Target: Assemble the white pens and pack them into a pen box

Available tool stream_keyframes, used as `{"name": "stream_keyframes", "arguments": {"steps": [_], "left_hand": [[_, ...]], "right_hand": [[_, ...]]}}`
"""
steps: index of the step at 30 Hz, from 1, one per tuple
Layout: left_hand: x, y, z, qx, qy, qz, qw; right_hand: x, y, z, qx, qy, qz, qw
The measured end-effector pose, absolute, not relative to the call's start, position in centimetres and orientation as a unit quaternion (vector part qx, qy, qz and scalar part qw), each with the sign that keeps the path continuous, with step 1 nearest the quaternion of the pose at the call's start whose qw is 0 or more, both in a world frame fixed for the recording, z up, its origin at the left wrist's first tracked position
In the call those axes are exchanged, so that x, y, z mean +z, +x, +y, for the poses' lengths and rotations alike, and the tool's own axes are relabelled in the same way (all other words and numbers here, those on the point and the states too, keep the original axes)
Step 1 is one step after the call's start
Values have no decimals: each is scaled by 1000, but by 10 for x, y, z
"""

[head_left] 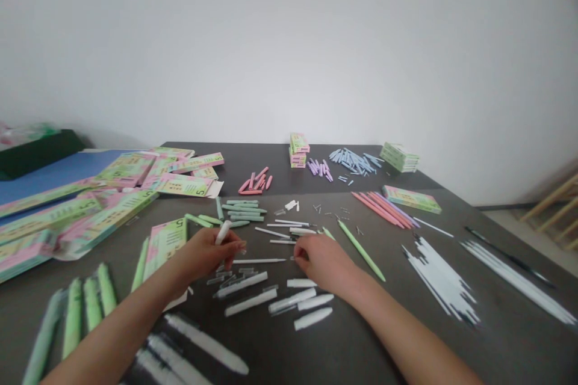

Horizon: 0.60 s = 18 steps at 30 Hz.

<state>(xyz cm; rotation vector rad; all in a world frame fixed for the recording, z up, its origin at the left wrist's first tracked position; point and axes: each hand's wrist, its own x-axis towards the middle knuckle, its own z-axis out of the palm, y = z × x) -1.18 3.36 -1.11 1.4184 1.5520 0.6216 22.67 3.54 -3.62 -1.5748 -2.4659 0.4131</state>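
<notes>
My left hand (217, 248) is closed around a short white pen barrel (223, 232), held tilted with its end poking up past the fingers. A small clear piece shows by its fingertips. My right hand (321, 258) rests low over the table, fingers curled together at the ends of thin white refills (282, 242); what they pinch, if anything, is hidden. Between and in front of the hands lie several white pen barrels (251, 301) and clear plastic clips (221, 278). One white refill (259, 261) lies crosswise between the hands.
Green pen parts (244, 212), red barrels (255, 183), purple pieces (320, 168) and blue parts (354, 160) lie farther back. Printed boxes (112, 210) pile up at left. White refills (445, 283) spread at right, near a green pen (361, 249). Whole green pens (90, 307) lie front left.
</notes>
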Motion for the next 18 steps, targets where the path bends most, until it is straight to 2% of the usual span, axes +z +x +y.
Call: {"name": "stream_keyframes", "arguments": {"steps": [10, 18], "left_hand": [[-15, -13, 37, 218, 575, 624, 482], [-8, -4, 27, 247, 570, 593, 512]], "right_hand": [[-38, 224, 35, 143, -536, -830, 65], [-30, 211, 19, 188, -462, -861, 98]]}}
